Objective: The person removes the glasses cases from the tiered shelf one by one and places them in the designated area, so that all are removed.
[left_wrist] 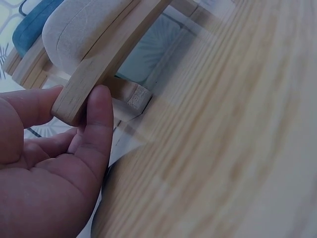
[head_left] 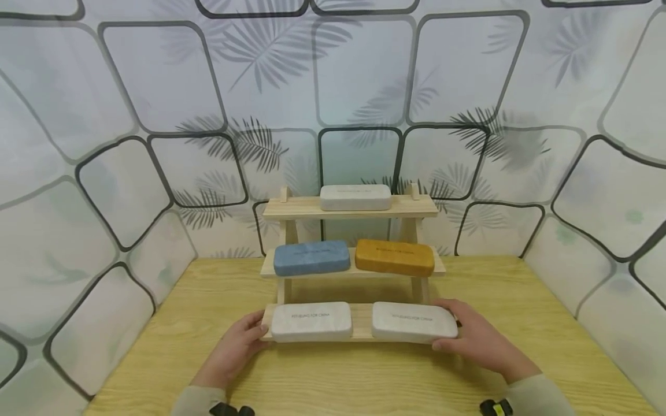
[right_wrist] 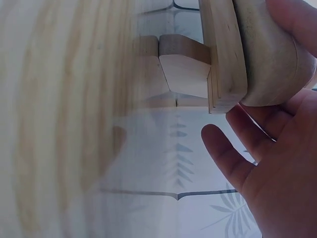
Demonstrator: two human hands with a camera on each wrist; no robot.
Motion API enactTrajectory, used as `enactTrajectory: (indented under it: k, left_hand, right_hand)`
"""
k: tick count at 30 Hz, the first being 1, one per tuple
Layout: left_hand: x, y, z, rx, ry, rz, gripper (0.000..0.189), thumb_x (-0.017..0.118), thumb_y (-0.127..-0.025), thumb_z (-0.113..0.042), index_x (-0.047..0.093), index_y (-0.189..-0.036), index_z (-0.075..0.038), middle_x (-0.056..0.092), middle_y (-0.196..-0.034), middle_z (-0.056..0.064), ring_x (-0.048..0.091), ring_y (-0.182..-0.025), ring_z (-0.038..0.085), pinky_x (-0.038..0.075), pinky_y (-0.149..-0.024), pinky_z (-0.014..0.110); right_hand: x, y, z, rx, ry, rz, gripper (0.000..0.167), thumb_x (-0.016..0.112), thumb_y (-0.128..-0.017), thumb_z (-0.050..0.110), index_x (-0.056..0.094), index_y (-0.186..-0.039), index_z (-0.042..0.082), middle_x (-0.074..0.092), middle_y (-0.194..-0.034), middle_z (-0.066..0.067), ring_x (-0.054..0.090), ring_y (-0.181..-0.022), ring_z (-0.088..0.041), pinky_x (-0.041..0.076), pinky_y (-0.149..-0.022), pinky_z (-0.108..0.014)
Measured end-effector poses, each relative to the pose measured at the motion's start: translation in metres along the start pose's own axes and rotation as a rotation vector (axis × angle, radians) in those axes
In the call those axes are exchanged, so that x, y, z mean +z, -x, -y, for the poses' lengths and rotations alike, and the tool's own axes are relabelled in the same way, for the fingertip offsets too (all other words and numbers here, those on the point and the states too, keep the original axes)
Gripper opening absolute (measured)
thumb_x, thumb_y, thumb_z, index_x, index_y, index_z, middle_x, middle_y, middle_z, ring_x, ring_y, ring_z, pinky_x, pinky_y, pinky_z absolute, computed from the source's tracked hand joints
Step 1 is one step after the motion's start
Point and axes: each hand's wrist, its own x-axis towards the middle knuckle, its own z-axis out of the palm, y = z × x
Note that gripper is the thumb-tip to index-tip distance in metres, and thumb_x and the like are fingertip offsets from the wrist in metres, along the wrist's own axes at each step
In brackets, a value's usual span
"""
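A three-tier wooden display stand (head_left: 361,323) bears soft-looking oblong glasses cases. On its bottom board lie a left white case (head_left: 312,327) and a right white case (head_left: 411,327), both with printed lettering. My left hand (head_left: 240,348) pinches the left end of that board; the left wrist view shows thumb and finger around the wooden end (left_wrist: 79,94). At the other end my right hand (head_left: 476,338) grips the right white case (right_wrist: 270,59) by its outer end, thumb on the near side. In the right wrist view its lower fingers extend below the case, beside the board end (right_wrist: 225,64).
A blue case (head_left: 312,263) and an orange-brown case (head_left: 394,262) lie on the middle tier. One more white case (head_left: 355,202) sits on the top tier. The stand rests on a wood-grain table (head_left: 333,381), with patterned walls (head_left: 276,104) behind and at both sides.
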Motion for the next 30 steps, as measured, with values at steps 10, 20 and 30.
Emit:
enactTrajectory:
  k: [10, 20, 30]
  left_hand:
    - [-0.002, -0.001, -0.001, 0.002, -0.004, 0.034, 0.060, 0.047, -0.108, -0.012, 0.020, -0.152, 0.017, 0.037, -0.149, 0.037, 0.057, -0.119, 0.023, 0.053, -0.097, 0.037]
    - [-0.003, -0.001, -0.001, -0.009, -0.011, 0.025, 0.059, 0.049, -0.108, -0.014, 0.023, -0.152, 0.015, 0.039, -0.149, 0.035, 0.057, -0.120, 0.025, 0.054, -0.098, 0.041]
    - [-0.003, 0.002, -0.001, 0.014, 0.011, 0.049, 0.057, 0.044, -0.109, -0.010, 0.018, -0.152, 0.018, 0.030, -0.152, 0.038, 0.056, -0.119, 0.023, 0.054, -0.099, 0.040]
  right_hand:
    - [-0.008, 0.001, 0.001, 0.051, -0.014, 0.015, 0.093, 0.085, -0.075, 0.055, 0.048, -0.146, 0.008, 0.056, -0.138, -0.011, 0.057, -0.112, -0.025, 0.050, -0.090, -0.045]
    - [-0.016, 0.006, 0.000, -0.006, -0.004, 0.015, 0.088, 0.082, -0.081, 0.050, 0.044, -0.147, 0.006, 0.053, -0.142, -0.014, 0.052, -0.122, -0.029, 0.049, -0.094, -0.045]
    - [-0.026, 0.012, -0.003, -0.035, 0.022, 0.023, 0.081, 0.078, -0.087, 0.045, 0.041, -0.149, 0.007, 0.052, -0.143, -0.014, 0.052, -0.123, -0.030, 0.052, -0.091, -0.037]
